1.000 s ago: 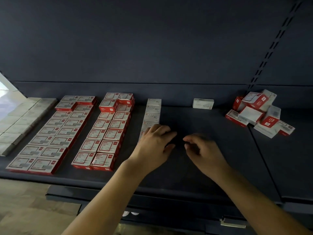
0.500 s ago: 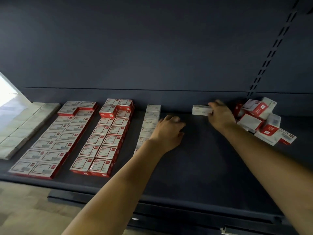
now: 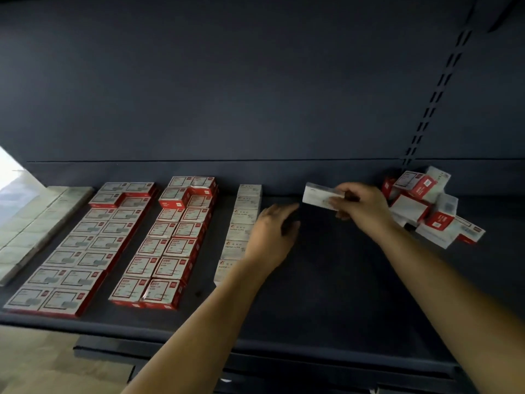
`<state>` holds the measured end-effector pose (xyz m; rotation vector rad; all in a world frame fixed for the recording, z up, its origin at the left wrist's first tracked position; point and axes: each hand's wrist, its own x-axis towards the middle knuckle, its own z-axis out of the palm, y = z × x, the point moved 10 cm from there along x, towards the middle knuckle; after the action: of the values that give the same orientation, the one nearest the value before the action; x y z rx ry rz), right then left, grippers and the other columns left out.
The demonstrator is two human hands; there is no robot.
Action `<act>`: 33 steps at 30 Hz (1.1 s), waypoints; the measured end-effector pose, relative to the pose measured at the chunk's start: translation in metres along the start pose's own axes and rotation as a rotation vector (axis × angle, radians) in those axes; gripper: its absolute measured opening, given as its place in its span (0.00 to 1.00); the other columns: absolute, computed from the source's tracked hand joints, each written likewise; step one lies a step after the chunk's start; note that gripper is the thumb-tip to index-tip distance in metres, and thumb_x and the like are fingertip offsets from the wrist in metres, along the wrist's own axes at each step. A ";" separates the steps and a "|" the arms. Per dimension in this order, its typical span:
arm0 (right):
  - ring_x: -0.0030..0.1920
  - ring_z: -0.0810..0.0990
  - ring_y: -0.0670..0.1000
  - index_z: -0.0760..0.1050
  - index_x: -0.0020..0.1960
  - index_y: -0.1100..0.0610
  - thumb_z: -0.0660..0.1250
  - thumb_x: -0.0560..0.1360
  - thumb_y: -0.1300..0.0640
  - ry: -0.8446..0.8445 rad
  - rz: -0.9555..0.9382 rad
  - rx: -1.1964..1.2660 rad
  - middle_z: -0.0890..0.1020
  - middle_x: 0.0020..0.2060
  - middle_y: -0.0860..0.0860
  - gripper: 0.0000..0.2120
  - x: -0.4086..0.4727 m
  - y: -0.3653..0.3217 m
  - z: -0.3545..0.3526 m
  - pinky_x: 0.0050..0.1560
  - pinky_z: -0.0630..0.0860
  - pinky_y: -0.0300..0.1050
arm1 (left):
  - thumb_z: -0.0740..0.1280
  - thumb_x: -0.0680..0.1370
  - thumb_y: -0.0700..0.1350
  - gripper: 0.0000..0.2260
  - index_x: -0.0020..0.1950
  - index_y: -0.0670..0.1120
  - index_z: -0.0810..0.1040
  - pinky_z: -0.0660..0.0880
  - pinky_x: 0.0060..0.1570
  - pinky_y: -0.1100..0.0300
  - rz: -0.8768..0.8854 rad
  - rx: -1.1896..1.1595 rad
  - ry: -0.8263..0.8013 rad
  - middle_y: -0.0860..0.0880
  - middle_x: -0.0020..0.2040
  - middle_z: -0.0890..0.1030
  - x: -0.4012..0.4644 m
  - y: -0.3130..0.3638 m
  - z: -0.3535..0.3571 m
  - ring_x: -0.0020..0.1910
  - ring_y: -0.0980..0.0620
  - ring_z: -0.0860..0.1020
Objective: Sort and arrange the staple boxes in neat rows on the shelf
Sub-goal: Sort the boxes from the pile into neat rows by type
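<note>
Shelf (image 3: 326, 308): dark, near half bare.
Red rows (image 3: 159, 243): 2 double rows, done.
White row (image 3: 241, 226): 1 column, unfinished.
Left hand (image 3: 272, 234): flat beside white row, holds nothing.
Right hand (image 3: 360, 209): pinches white box (image 3: 319, 196), lifted near back.
Pile (image 3: 426, 206): unsorted, far right.

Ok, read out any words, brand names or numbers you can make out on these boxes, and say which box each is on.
"PAPER CLIPS": on the white boxes in the single row beside the left hand.
Red and white boxes in the rows: print too blurred to read.
White box held by the right hand: blurred, unreadable.
Jumbled pile at right: labels too small to read.
</note>
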<state>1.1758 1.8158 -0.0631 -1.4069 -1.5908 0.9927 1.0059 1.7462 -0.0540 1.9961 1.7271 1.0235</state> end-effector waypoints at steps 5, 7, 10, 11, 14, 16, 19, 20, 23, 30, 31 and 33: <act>0.26 0.74 0.42 0.78 0.50 0.53 0.70 0.72 0.63 0.021 -0.027 0.232 0.80 0.31 0.49 0.09 -0.064 -0.030 -0.010 0.29 0.73 0.33 | 0.69 0.75 0.42 0.16 0.63 0.47 0.74 0.75 0.57 0.60 -0.309 -0.703 0.059 0.52 0.52 0.81 -0.026 -0.004 0.005 0.53 0.59 0.79; 0.25 0.73 0.42 0.78 0.49 0.53 0.70 0.71 0.64 0.041 -0.028 0.302 0.80 0.30 0.47 0.10 -0.080 -0.033 -0.012 0.28 0.72 0.33 | 0.69 0.74 0.39 0.10 0.53 0.48 0.78 0.76 0.54 0.59 -0.422 -0.928 0.069 0.53 0.46 0.83 -0.041 -0.007 0.011 0.50 0.57 0.80; 0.25 0.72 0.42 0.79 0.48 0.54 0.71 0.69 0.65 0.083 -0.023 0.370 0.81 0.30 0.47 0.09 -0.092 -0.029 -0.013 0.28 0.71 0.34 | 0.69 0.73 0.36 0.05 0.45 0.46 0.81 0.77 0.52 0.55 -0.567 -1.081 0.072 0.51 0.41 0.84 -0.060 -0.011 0.021 0.49 0.49 0.81; 0.25 0.71 0.42 0.79 0.47 0.55 0.71 0.69 0.64 0.095 -0.015 0.386 0.81 0.29 0.47 0.09 -0.094 -0.027 -0.011 0.28 0.71 0.34 | 0.69 0.73 0.36 0.05 0.44 0.45 0.81 0.77 0.52 0.55 -0.602 -1.105 0.074 0.50 0.41 0.84 -0.064 -0.011 0.024 0.48 0.48 0.81; 0.25 0.71 0.42 0.79 0.46 0.56 0.70 0.69 0.64 0.117 0.010 0.455 0.80 0.28 0.46 0.07 -0.097 -0.021 -0.006 0.27 0.69 0.35 | 0.69 0.73 0.35 0.06 0.45 0.44 0.82 0.77 0.52 0.55 -0.631 -1.141 0.074 0.48 0.42 0.84 -0.071 -0.008 0.024 0.46 0.49 0.81; 0.25 0.70 0.43 0.79 0.46 0.57 0.70 0.70 0.64 0.121 0.011 0.482 0.80 0.27 0.47 0.07 -0.099 -0.020 -0.003 0.28 0.69 0.36 | 0.69 0.73 0.35 0.06 0.48 0.43 0.81 0.77 0.52 0.55 -0.620 -1.171 0.072 0.46 0.45 0.84 -0.075 -0.007 0.021 0.46 0.49 0.82; 0.26 0.71 0.44 0.79 0.46 0.57 0.70 0.70 0.64 0.121 0.019 0.520 0.80 0.28 0.48 0.06 -0.103 -0.020 0.002 0.29 0.69 0.38 | 0.68 0.73 0.37 0.09 0.52 0.42 0.80 0.77 0.52 0.54 -0.609 -1.214 0.077 0.44 0.48 0.84 -0.081 -0.007 0.016 0.47 0.49 0.82; 0.26 0.71 0.44 0.79 0.46 0.57 0.70 0.70 0.64 0.120 0.024 0.536 0.80 0.28 0.48 0.06 -0.104 -0.021 0.004 0.30 0.69 0.38 | 0.68 0.72 0.37 0.10 0.53 0.42 0.80 0.77 0.52 0.54 -0.602 -1.225 0.080 0.44 0.48 0.84 -0.082 -0.006 0.013 0.47 0.49 0.82; 0.27 0.71 0.44 0.79 0.46 0.57 0.70 0.69 0.63 0.118 0.043 0.576 0.82 0.31 0.49 0.07 -0.106 -0.028 0.009 0.30 0.70 0.39 | 0.69 0.69 0.40 0.13 0.53 0.43 0.80 0.77 0.50 0.56 -0.573 -1.255 0.096 0.45 0.48 0.84 -0.083 -0.002 0.004 0.46 0.50 0.82; 0.28 0.72 0.45 0.80 0.46 0.56 0.70 0.63 0.55 0.059 0.046 0.612 0.81 0.31 0.50 0.12 -0.119 -0.040 0.016 0.30 0.71 0.37 | 0.66 0.73 0.35 0.09 0.46 0.48 0.82 0.79 0.49 0.60 -0.449 -1.100 0.238 0.51 0.43 0.85 -0.086 0.004 -0.027 0.46 0.53 0.82; 0.28 0.73 0.45 0.80 0.46 0.56 0.70 0.63 0.55 0.048 0.046 0.602 0.82 0.31 0.50 0.12 -0.120 -0.041 0.016 0.30 0.71 0.37 | 0.66 0.73 0.35 0.09 0.46 0.48 0.82 0.79 0.48 0.60 -0.441 -1.086 0.245 0.51 0.43 0.85 -0.086 0.005 -0.029 0.46 0.53 0.82; 0.30 0.77 0.45 0.80 0.46 0.55 0.70 0.64 0.56 0.027 0.063 0.580 0.84 0.34 0.51 0.11 -0.122 -0.038 0.018 0.31 0.73 0.37 | 0.67 0.74 0.36 0.09 0.47 0.48 0.81 0.79 0.46 0.61 -0.428 -1.084 0.258 0.51 0.43 0.85 -0.085 0.006 -0.031 0.46 0.52 0.82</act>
<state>1.1555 1.6901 -0.0414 -1.0601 -1.1119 1.3326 0.9871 1.6575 -0.0549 0.8108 1.1586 1.6001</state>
